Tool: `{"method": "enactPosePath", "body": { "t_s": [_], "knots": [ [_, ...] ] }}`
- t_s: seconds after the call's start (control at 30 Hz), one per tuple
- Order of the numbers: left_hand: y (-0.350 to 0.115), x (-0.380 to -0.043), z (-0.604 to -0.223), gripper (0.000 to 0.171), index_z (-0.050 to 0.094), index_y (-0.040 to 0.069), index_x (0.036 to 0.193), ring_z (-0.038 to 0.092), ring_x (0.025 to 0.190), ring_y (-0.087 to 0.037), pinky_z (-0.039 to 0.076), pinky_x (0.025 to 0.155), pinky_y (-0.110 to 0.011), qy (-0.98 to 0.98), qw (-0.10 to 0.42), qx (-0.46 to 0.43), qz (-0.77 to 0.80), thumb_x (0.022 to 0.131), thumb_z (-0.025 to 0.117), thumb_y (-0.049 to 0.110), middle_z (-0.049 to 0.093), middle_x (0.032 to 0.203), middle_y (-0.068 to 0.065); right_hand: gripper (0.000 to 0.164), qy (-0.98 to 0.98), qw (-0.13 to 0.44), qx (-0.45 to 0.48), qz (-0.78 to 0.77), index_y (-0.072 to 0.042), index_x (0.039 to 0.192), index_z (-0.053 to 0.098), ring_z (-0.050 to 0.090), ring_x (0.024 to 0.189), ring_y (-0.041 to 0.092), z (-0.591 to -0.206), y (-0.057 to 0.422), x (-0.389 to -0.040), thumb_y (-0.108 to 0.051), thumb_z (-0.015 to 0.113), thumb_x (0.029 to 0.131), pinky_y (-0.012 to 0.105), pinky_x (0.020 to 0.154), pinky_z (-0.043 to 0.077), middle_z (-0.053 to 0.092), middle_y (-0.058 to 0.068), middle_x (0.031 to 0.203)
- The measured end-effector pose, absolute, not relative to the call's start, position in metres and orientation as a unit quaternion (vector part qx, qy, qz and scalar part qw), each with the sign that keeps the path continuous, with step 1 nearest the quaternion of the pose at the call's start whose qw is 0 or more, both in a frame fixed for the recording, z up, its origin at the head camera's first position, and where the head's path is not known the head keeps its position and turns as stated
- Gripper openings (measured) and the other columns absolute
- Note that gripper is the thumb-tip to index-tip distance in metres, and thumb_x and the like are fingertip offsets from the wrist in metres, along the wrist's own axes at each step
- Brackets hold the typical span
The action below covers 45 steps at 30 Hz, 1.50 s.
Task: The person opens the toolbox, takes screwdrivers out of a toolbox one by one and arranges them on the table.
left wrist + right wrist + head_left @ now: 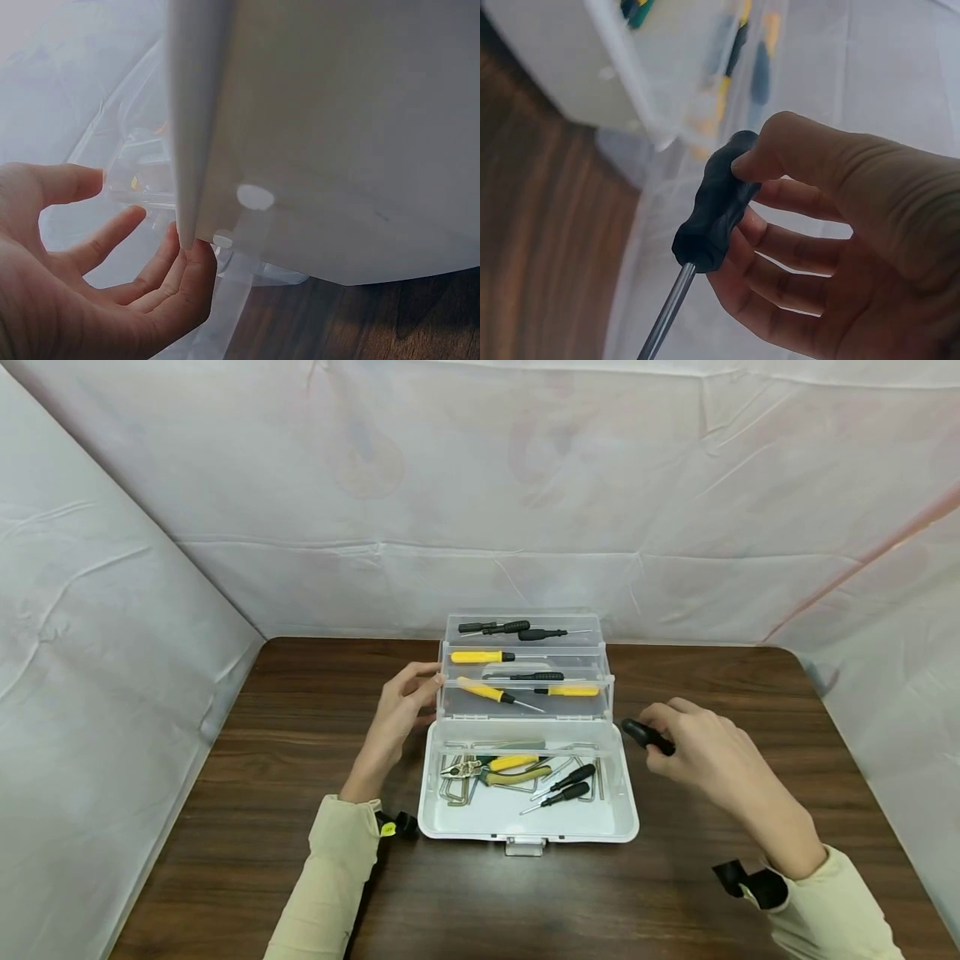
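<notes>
My right hand (708, 756) holds a screwdriver (716, 202) by its black handle, pinched between thumb and fingers, just right of the toolbox. Its metal shaft points down-left in the right wrist view. My left hand (397, 714) is at the left side of the white toolbox (525, 828), fingertips against its edge and the thumb held apart in the left wrist view. The box stands open, its clear tiered trays (480, 706) raised at the back. Pliers (498, 770) with yellow-and-green handles, several hex keys (459, 797) and two black-handled screwdrivers (573, 791) lie in the bottom.
Yellow-handled screwdrivers (482, 657) and black-handled ones (540, 634) lie in the trays. A latch (525, 848) hangs at the box's front. The brown wooden table (525, 910) is bordered by white sheeting (525, 510) behind and at both sides.
</notes>
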<state>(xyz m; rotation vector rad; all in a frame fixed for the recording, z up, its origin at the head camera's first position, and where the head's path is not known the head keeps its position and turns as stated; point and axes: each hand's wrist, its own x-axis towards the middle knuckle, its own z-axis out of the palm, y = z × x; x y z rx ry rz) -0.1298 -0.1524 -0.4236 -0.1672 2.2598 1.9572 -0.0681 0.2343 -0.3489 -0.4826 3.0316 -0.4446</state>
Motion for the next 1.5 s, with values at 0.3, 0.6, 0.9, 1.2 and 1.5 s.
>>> {"method": "enactPosePath", "body": {
  "t_s": [0.3,0.6,0.9,1.2,1.5],
  "knots": [
    [-0.152,-0.130,-0.424,0.037,0.065,0.024,0.139,0.068,0.102,-0.031,0.061,0.089,-0.046,0.750,0.074,-0.055,0.655,0.105,0.063,0.039,0.066,0.115,-0.009,0.034,0.980,0.065,-0.117,-0.146,-0.010,0.117,0.070,0.054,0.069,0.017,-0.375,0.262,-0.068,-0.013,0.072,0.083,0.032,0.053,0.038,0.066,0.006,0.101],
    [-0.152,-0.130,-0.425,0.037,0.064,0.024,0.139,0.066,0.101,-0.031,0.061,0.088,-0.046,0.750,0.075,-0.059,0.654,0.105,0.063,0.038,0.066,0.115,-0.008,0.036,0.980,0.076,-0.106,-0.148,-0.008,0.119,0.070,0.057,0.072,0.019,-0.398,0.284,-0.071,-0.015,0.074,0.085,0.033,0.055,0.041,0.068,0.008,0.099],
    [-0.152,-0.130,-0.425,0.037,0.065,0.024,0.139,0.067,0.101,-0.030,0.061,0.089,-0.046,0.749,0.074,-0.058,0.656,0.105,0.063,0.039,0.066,0.117,-0.008,0.032,0.980,0.092,-0.092,-0.149,-0.005,0.114,0.069,0.062,0.077,0.024,-0.419,0.297,-0.069,-0.015,0.077,0.085,0.042,0.057,0.047,0.068,0.010,0.097],
    [-0.153,-0.130,-0.426,0.037,0.065,0.023,0.139,0.067,0.096,-0.024,0.061,0.087,-0.045,0.750,0.073,-0.059,0.655,0.105,0.063,0.038,0.066,0.116,-0.007,0.032,0.979,0.095,-0.086,-0.156,-0.002,0.116,0.069,0.056,0.072,0.021,-0.435,0.300,-0.063,-0.013,0.077,0.086,0.035,0.055,0.042,0.065,0.008,0.093],
    [-0.152,-0.130,-0.425,0.036,0.065,0.022,0.138,0.066,0.096,-0.024,0.060,0.086,-0.043,0.751,0.070,-0.060,0.653,0.105,0.063,0.037,0.066,0.115,-0.007,0.032,0.977,0.102,-0.090,-0.162,0.000,0.115,0.066,0.056,0.073,0.023,-0.439,0.300,-0.064,-0.010,0.078,0.087,0.038,0.058,0.045,0.064,0.013,0.096]
  ]
}}
